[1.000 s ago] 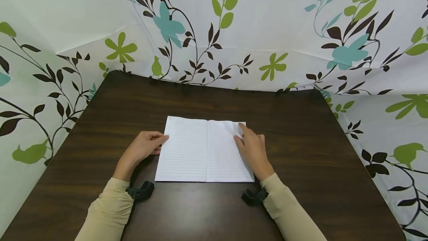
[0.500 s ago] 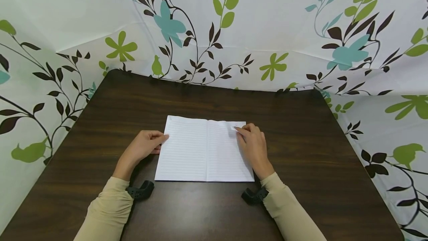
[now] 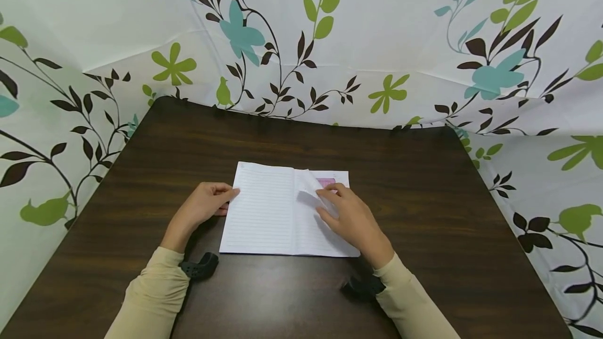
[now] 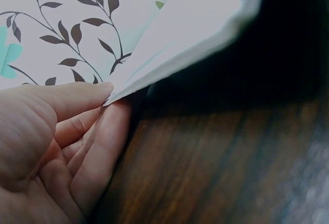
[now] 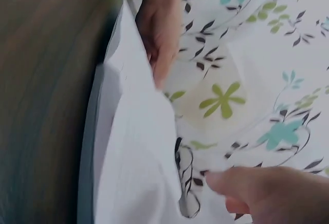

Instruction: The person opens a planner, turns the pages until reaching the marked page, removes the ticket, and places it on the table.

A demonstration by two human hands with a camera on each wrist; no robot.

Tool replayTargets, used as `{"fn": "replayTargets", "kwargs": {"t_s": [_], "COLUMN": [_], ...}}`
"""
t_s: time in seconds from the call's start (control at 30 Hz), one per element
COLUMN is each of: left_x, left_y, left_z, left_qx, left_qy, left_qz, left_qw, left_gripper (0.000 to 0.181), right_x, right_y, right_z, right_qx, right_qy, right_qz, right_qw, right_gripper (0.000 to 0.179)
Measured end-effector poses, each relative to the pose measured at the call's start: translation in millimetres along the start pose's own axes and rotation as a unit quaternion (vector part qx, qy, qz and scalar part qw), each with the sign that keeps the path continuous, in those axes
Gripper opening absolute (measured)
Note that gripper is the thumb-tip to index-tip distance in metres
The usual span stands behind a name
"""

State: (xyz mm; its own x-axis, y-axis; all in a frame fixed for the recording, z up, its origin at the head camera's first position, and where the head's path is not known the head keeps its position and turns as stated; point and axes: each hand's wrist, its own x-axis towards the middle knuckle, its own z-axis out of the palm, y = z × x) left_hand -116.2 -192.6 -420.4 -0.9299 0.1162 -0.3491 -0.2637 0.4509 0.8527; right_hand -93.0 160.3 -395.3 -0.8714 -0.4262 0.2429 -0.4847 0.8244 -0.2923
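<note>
A lined notebook [image 3: 259, 213] lies spread at its middle fold on the dark table. My left hand [image 3: 202, 208] pinches its left edge, thumb on top and fingers beneath, as the left wrist view shows closely. Over the right half, my right hand [image 3: 353, 218] has its index finger at a raised page [image 3: 308, 184], with the thumb held apart from the index finger. That page curls up toward the fold, and beneath its top corner a pink printed patch [image 3: 326, 182] shows on the sheet below. In the right wrist view, the lifted page [image 5: 139, 157] stands near the thumb.
The brown wooden table [image 3: 405, 171] extends around the notebook on all sides. White cloth with leaf and flower prints [image 3: 282, 25] hangs behind the table and along both sides. Each wrist wears a black camera mount, such as the left one [image 3: 200, 267].
My right hand has moved left from the right page's top corner, and the page has lifted and curled toward the fold, uncovering the pink patch. The left hand keeps its place.
</note>
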Motion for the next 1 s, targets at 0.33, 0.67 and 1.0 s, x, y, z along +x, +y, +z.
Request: {"fn": "replayTargets", "kwargs": {"t_s": [0.33, 0.67, 1.0], "left_x": [-0.1, 0.0, -1.3], "left_y": [-0.6, 0.2, 2.9], "left_z": [-0.7, -0.5, -0.5], "left_qx": [0.002, 0.007, 0.006], "left_qy": [-0.002, 0.0, 0.003], "left_qz": [0.006, 0.001, -0.001], "left_qw": [1.0, 1.0, 1.0], "left_gripper": [0.043, 0.044, 0.045], "right_x": [-10.1, -21.5, -21.2], "right_y": [-21.5, -42.5, -55.1], "right_z": [-16.7, -27.6, -0.2], "right_qx": [0.143, 0.194, 0.109], "right_qy": [-0.143, -0.24, -0.1], "right_qz": [-0.028, -0.1, -0.201], "right_qw": [0.9789, 0.9461, 0.9683], "right_gripper": [0.075, 0.105, 0.089]}}
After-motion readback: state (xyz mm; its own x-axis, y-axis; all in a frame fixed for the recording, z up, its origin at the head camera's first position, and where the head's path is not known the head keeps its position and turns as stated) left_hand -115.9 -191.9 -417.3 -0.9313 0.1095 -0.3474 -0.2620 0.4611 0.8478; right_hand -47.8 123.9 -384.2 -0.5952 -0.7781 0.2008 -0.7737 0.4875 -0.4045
